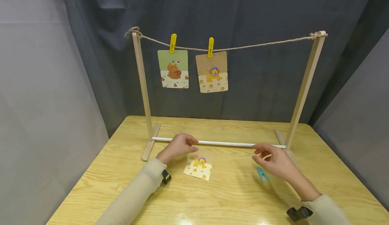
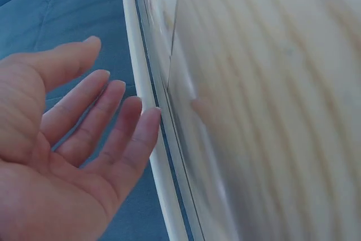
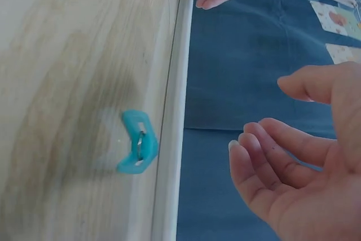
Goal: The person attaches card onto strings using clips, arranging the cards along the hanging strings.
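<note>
My left hand (image 1: 181, 145) hovers over the upper left of a lion card (image 1: 199, 167) lying on the table; its fingers are relaxed and apart from the thumb. In the left wrist view the palm and loosely bent fingers hold nothing. Over on the right, my right hand (image 1: 273, 159) is near a blue clothespin (image 1: 263, 174) that stands on the tabletop. The right wrist view shows that clothespin (image 3: 139, 142) apart from the fingers (image 3: 262, 167), with a gap between thumb and fingertips.
A wooden frame (image 1: 305, 90) carries a twine line (image 1: 261, 45). Yellow clothespins (image 1: 211, 47) hold a bear card (image 1: 174, 69) and another lion card (image 1: 212, 73) on it. A white rod (image 1: 225, 143) runs low between the posts. Dark curtain (image 1: 258, 12) hangs behind.
</note>
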### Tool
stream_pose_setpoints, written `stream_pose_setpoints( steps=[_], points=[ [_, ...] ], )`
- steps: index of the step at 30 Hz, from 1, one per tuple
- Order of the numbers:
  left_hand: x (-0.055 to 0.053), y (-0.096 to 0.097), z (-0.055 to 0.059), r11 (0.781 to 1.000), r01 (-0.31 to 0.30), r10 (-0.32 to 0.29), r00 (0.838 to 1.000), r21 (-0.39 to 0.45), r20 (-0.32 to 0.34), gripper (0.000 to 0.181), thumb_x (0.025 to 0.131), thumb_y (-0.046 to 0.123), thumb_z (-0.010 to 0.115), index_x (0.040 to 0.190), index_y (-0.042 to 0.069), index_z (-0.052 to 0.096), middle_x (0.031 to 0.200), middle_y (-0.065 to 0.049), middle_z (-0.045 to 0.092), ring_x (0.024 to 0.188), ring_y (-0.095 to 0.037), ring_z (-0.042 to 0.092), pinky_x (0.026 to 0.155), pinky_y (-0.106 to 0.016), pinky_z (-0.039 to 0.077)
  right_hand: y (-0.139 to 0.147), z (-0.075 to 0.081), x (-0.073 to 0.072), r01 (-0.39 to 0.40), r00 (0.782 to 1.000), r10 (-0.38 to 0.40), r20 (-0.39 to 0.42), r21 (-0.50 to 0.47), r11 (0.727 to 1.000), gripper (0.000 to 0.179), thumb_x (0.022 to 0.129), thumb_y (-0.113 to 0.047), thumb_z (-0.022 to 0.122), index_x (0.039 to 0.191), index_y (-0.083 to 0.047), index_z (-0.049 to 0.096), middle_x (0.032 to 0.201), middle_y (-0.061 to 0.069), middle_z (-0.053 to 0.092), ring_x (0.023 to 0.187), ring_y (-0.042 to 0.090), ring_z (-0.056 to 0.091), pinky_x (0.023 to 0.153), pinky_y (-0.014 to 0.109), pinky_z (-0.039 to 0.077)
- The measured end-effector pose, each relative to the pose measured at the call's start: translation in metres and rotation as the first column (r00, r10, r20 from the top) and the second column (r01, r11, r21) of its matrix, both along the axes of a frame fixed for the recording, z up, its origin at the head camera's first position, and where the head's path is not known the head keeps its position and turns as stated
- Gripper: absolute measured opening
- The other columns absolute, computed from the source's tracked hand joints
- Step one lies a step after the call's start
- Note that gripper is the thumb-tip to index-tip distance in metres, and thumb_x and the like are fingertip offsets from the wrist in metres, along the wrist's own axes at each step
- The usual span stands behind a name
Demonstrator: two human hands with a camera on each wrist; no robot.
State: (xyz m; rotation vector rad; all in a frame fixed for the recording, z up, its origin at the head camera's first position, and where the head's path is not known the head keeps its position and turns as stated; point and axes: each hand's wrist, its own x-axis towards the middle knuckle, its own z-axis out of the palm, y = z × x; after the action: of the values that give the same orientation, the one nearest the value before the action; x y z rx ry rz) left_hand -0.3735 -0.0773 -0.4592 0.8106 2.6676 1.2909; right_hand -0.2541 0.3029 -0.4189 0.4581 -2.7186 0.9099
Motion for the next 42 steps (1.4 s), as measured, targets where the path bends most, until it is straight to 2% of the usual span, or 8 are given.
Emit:
stream_pose_setpoints(
  steps=[5, 12, 18, 23, 29, 36, 42],
  points=[
    [0.001, 0.0, -0.001, 1.0, 0.013, -0.013, 1.0, -0.011, 0.01, 0.03, 0.092, 0.021, 0.081, 0.12, 0.011, 0.076, 0.12, -0.004, 0.074, 0.107, -0.026, 0.066, 0.093, -0.042, 0.055, 0.006, -0.008, -0.001, -0.024, 1.0, 0.024, -0.003, -0.002, 1.0, 0.036, 0.098, -0.027, 0.074, 0.128, -0.007, 0.07, 0.107, 0.002, 0.076, 0.087, 0.014, 0.069, 0.073, 0.025, 0.058],
    [0.003, 0.003, -0.001, 0.998, 0.021, -0.018, 0.999, -0.065, 0.044, 0.035, 0.092, 0.018, 0.08, 0.125, 0.007, 0.074, 0.126, -0.011, 0.072, 0.107, -0.026, 0.067, 0.092, -0.043, 0.056, 0.011, -0.019, -0.003, -0.056, 0.998, 0.056, 0.016, 0.017, 0.998, 0.036, 0.095, -0.022, 0.077, 0.126, -0.004, 0.07, 0.108, 0.01, 0.075, 0.085, 0.015, 0.068, 0.07, 0.027, 0.057],
    [0.004, 0.006, -0.004, 0.991, 0.026, -0.021, 0.999, -0.128, 0.04, 0.039, 0.091, 0.014, 0.081, 0.128, 0.004, 0.071, 0.128, -0.013, 0.071, 0.108, -0.027, 0.068, 0.092, -0.041, 0.057, 0.013, -0.023, 0.0, -0.059, 0.997, 0.057, 0.046, 0.033, 0.998, 0.04, 0.094, -0.021, 0.078, 0.128, -0.002, 0.069, 0.109, 0.013, 0.074, 0.086, 0.017, 0.068, 0.067, 0.026, 0.055],
    [0.005, 0.007, -0.003, 0.983, 0.007, -0.003, 1.0, -0.183, 0.021, 0.04, 0.091, 0.014, 0.08, 0.129, 0.007, 0.071, 0.127, -0.012, 0.071, 0.106, -0.024, 0.068, 0.092, -0.04, 0.057, 0.014, -0.024, 0.003, -0.062, 0.996, 0.059, 0.067, 0.044, 0.997, 0.042, 0.094, -0.023, 0.077, 0.129, -0.002, 0.068, 0.111, 0.015, 0.072, 0.088, 0.018, 0.068, 0.065, 0.025, 0.054],
    [0.004, 0.006, -0.001, 0.976, -0.011, 0.007, 1.0, -0.218, -0.02, 0.039, 0.09, 0.015, 0.081, 0.127, 0.007, 0.072, 0.122, -0.012, 0.072, 0.098, -0.022, 0.065, 0.089, -0.039, 0.054, 0.017, -0.025, 0.003, -0.055, 0.992, 0.043, 0.115, 0.099, 0.994, 0.046, 0.094, -0.028, 0.077, 0.131, -0.001, 0.067, 0.115, 0.014, 0.072, 0.091, 0.019, 0.068, 0.067, 0.027, 0.054],
    [0.005, 0.004, -0.001, 0.976, 0.005, -0.001, 1.0, -0.218, 0.022, 0.045, 0.09, 0.017, 0.082, 0.133, 0.008, 0.069, 0.124, -0.011, 0.071, 0.095, -0.016, 0.063, 0.089, -0.038, 0.055, 0.02, -0.029, 0.002, -0.049, 0.982, 0.022, 0.187, 0.139, 0.989, 0.053, 0.092, -0.031, 0.08, 0.133, 0.0, 0.065, 0.117, 0.015, 0.071, 0.095, 0.024, 0.069, 0.07, 0.034, 0.056],
    [0.003, 0.005, -0.001, 0.973, 0.018, -0.008, 0.999, -0.23, 0.045, 0.051, 0.089, 0.018, 0.083, 0.136, 0.008, 0.067, 0.127, -0.012, 0.069, 0.102, -0.024, 0.063, 0.094, -0.043, 0.053, 0.026, -0.029, 0.003, -0.063, 0.97, 0.03, 0.242, 0.131, 0.989, 0.06, 0.09, -0.031, 0.082, 0.134, 0.004, 0.061, 0.119, 0.019, 0.069, 0.097, 0.028, 0.068, 0.071, 0.035, 0.056]
  ],
)
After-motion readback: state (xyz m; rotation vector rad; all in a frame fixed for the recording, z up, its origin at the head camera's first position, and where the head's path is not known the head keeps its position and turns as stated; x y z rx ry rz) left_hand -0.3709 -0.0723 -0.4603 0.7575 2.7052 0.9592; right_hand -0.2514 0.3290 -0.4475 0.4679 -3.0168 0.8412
